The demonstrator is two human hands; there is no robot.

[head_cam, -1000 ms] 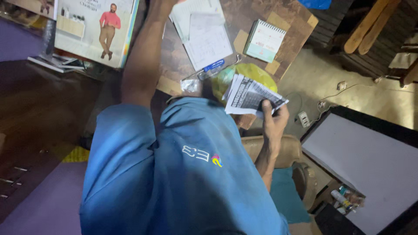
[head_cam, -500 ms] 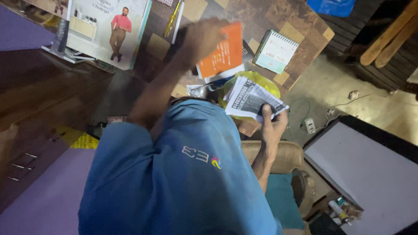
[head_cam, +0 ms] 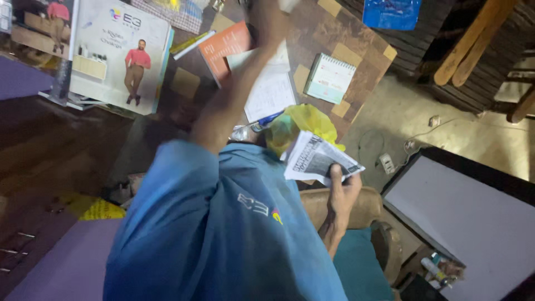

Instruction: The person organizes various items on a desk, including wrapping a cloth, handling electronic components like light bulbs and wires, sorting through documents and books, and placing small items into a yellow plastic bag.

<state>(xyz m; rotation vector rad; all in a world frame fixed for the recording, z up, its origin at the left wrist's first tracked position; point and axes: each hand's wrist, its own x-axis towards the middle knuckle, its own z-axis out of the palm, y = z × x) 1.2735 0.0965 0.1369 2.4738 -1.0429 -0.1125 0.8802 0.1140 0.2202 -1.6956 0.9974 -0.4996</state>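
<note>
The right hand (head_cam: 341, 192) grips a folded printed paper (head_cam: 319, 160) beside a yellow bag (head_cam: 304, 121); the blurred left hand (head_cam: 271, 22) reaches over an orange booklet (head_cam: 225, 47) on the patterned table (head_cam: 356, 33).

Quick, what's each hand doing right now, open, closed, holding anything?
Left hand: raised over the table, motion-blurred; grip cannot be told.
Right hand: closed on a folded printed paper.

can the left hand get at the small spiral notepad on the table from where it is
Probably yes. The left hand is raised over the table and the spiral notepad lies uncovered to its right, nothing lying between them.
</note>
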